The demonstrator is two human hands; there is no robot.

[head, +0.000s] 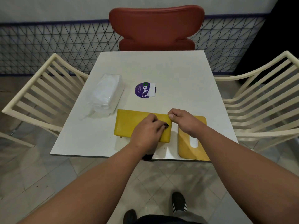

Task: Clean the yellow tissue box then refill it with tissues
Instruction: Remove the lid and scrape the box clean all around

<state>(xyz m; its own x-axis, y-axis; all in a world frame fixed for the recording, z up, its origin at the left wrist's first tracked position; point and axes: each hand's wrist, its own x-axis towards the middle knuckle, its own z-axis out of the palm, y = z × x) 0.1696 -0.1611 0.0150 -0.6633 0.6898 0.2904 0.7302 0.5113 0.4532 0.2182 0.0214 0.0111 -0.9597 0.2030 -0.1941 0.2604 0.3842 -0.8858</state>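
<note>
The yellow tissue box (127, 123) lies flat near the front of the white table (186, 81). My left hand (145, 133) rests on its right half, fingers closed around a small dark thing that I cannot make out. My right hand (182, 120) pinches the box's far right corner between thumb and fingers. The box's yellow lid (192, 152) with an oval slot lies to the right, at the table's front edge, partly under my right forearm. A plastic-wrapped pack of white tissues (105, 96) lies at the left of the table.
A round purple sticker (144, 90) sits mid-table. A red chair (156, 28) stands at the far side, cream slatted chairs at the left (40, 94) and right (262, 101). Small crumbs lie by the box's front edge. My shoes show on the tiled floor below.
</note>
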